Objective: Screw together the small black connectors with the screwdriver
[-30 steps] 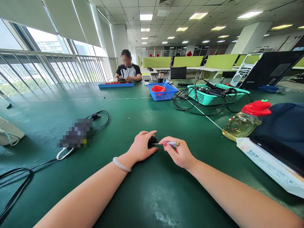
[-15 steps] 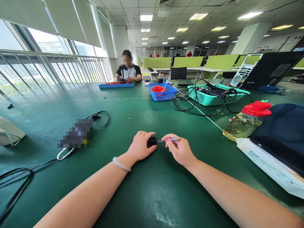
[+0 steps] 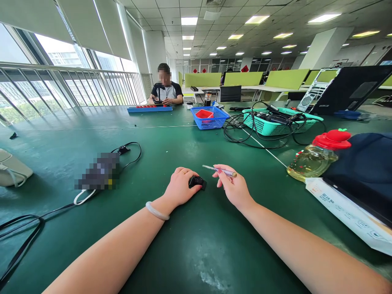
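Note:
My left hand (image 3: 183,185) is wrapped round a small black plastic part (image 3: 196,182) on the green tabletop. Part of it sticks out past my thumb, showing a rounded body and a flat corner; its kind is unclear. A screwdriver (image 3: 226,172) with a pale see-through handle is pinched in the fingers of my right hand (image 3: 233,185). Its thin metal shaft points left and slightly up, and the tip hangs apart from the black part, above and to the right of it.
On the right stand a bottle with a red lid (image 3: 318,157) and a white box (image 3: 346,212). Farther back are a blue basket (image 3: 211,122) and a teal basket (image 3: 266,128) with tangled cables. A blurred dark device (image 3: 99,171) lies left. Another person (image 3: 167,92) sits opposite.
The screwdriver has come away from the black part; my right hand has tilted it so its tip points higher. The black part has turned in my left hand, exposing a flat corner.

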A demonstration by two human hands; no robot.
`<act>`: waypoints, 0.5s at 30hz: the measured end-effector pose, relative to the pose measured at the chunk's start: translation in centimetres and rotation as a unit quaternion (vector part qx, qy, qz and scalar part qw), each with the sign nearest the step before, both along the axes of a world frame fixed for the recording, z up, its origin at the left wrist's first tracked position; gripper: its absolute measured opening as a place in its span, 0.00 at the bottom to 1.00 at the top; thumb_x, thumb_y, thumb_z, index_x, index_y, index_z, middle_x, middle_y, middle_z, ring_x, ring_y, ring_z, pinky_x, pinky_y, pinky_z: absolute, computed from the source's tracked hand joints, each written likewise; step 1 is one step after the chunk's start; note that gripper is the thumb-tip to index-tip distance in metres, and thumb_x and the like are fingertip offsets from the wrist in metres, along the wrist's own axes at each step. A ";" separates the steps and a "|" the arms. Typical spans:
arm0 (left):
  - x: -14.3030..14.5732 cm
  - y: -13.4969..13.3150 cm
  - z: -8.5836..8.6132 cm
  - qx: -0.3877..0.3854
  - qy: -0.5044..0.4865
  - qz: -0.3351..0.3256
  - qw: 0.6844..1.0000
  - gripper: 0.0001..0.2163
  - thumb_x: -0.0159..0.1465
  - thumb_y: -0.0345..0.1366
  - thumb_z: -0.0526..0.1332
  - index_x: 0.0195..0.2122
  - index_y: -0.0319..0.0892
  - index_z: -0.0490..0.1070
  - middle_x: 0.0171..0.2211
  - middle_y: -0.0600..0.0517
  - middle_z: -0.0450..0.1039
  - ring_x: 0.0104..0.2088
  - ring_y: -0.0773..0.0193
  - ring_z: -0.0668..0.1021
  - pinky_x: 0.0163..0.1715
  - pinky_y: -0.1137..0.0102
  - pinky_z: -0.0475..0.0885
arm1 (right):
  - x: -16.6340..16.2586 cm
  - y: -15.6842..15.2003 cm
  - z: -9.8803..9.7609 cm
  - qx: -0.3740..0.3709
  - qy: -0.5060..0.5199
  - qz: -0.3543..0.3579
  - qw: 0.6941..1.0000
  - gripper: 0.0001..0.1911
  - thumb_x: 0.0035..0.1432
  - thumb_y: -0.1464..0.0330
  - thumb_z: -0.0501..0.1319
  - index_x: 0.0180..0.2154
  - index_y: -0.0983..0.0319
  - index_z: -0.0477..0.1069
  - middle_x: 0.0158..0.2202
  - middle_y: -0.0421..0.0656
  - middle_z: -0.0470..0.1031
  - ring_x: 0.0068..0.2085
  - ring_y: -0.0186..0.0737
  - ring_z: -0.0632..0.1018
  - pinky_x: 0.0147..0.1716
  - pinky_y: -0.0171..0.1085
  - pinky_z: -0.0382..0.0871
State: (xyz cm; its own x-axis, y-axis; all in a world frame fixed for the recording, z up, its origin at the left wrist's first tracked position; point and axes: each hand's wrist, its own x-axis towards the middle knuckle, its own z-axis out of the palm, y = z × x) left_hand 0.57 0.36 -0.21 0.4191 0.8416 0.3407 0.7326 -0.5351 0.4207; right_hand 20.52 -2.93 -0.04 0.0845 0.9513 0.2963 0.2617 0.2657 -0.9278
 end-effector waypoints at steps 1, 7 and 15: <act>0.0 0.0 0.0 0.001 -0.002 0.001 1.000 0.14 0.57 0.40 0.67 0.43 0.45 0.75 0.44 0.49 0.77 0.53 0.51 0.70 0.57 0.54 0.65 | 0.0 0.0 0.0 -0.005 0.010 0.004 1.000 0.23 0.60 0.50 0.55 0.43 0.61 0.74 0.31 0.44 0.75 0.25 0.35 0.72 0.26 0.37 0.66; 0.0 0.0 0.1 -0.008 -0.007 0.010 1.000 0.14 0.55 0.43 0.69 0.41 0.45 0.74 0.43 0.49 0.77 0.53 0.50 0.70 0.56 0.53 0.66 | 0.3 0.3 0.2 -0.007 0.098 -0.001 0.995 0.22 0.57 0.49 0.58 0.35 0.62 0.74 0.25 0.41 0.69 0.26 0.34 0.68 0.26 0.36 0.64; 0.0 0.0 0.2 -0.023 -0.002 0.010 1.000 0.16 0.54 0.43 0.70 0.42 0.45 0.75 0.44 0.49 0.77 0.53 0.50 0.69 0.57 0.54 0.66 | 0.3 1.2 -0.2 -0.066 0.207 0.016 0.976 0.13 0.50 0.57 0.61 0.30 0.60 0.65 0.21 0.36 0.66 0.23 0.32 0.68 0.24 0.34 0.62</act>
